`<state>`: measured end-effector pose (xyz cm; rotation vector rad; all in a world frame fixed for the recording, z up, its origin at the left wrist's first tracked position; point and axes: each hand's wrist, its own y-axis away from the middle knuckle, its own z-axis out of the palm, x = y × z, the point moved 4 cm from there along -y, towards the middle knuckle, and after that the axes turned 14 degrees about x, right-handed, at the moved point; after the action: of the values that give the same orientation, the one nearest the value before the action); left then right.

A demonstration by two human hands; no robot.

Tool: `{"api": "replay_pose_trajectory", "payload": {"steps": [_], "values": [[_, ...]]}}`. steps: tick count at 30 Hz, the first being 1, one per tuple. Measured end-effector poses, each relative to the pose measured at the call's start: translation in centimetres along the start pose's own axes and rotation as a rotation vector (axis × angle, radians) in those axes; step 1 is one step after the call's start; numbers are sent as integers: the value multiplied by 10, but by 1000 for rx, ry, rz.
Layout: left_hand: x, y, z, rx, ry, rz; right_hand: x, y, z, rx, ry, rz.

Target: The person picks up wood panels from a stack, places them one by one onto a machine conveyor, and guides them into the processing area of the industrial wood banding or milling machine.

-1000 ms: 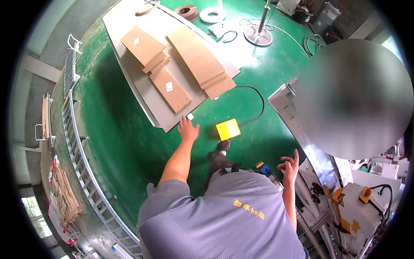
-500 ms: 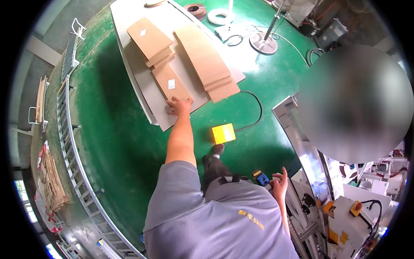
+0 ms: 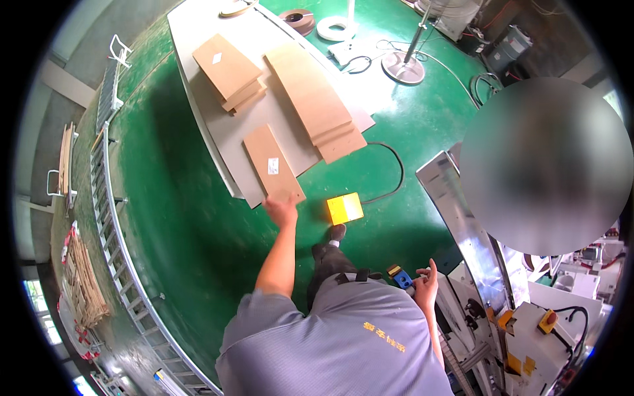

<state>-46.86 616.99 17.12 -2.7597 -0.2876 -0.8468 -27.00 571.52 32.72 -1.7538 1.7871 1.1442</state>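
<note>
My left hand (image 3: 282, 210) is closed on the near end of a brown board (image 3: 273, 164) with a white label. This board reaches past the near edge of the grey panel stack (image 3: 218, 145), its far part over the panel. Farther off on the panels lie a short stack of brown boards (image 3: 228, 69), also labelled, and a longer stack of brown boards (image 3: 310, 99) to the right. My right hand (image 3: 426, 285) is beside the machine at my right, index finger stretched out and fingers apart, near a blue-and-yellow device (image 3: 400, 276). It shows nothing in its grasp.
A yellow box (image 3: 345, 208) with a black cable sits on the green floor by my foot. The machine's metal edge (image 3: 456, 204) runs along my right. A roller conveyor (image 3: 119, 251) curves along the left. A round stand base (image 3: 403, 67) is at the far right.
My left hand has pulled the labelled board toward me, away from the short stack and partly beyond the panel edge. My right hand stays near the machine.
</note>
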Motion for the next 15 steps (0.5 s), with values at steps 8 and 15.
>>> {"api": "replay_pose_trajectory", "payload": {"steps": [8,15], "values": [[47,37,0,-1109,1229,-778,3,-16,11,-148,-157,-65],[207,175,-84,-1577,913,-35,-115,-28,19,-231,-426,-260]]}}
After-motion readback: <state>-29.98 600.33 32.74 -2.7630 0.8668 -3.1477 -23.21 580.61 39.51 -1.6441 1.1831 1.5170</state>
